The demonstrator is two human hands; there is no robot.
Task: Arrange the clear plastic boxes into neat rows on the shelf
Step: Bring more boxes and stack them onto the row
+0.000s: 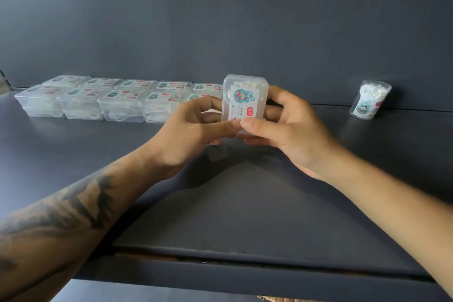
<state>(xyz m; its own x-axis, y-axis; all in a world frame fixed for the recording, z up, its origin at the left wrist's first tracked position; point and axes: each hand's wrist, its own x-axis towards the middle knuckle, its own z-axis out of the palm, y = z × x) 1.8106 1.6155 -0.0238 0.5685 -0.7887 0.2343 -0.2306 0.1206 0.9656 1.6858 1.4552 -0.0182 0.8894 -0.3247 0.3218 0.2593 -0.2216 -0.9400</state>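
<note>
Both hands gripped one clear plastic box upright above the middle of the dark shelf, the left hand and right hand curled round its sides, thumbs meeting on its label. To the far left stood stacked boxes in two rows, the nearest partly hidden behind the left fingers. A clear bag stood far right.

We have a single wide-angle view from the head, looking forward and slightly down along both forearms onto the dark shelf. We sit close: its front edge runs across the bottom of the view, and the back wall fills the upper half. Straight lines bow near the borders.
</note>
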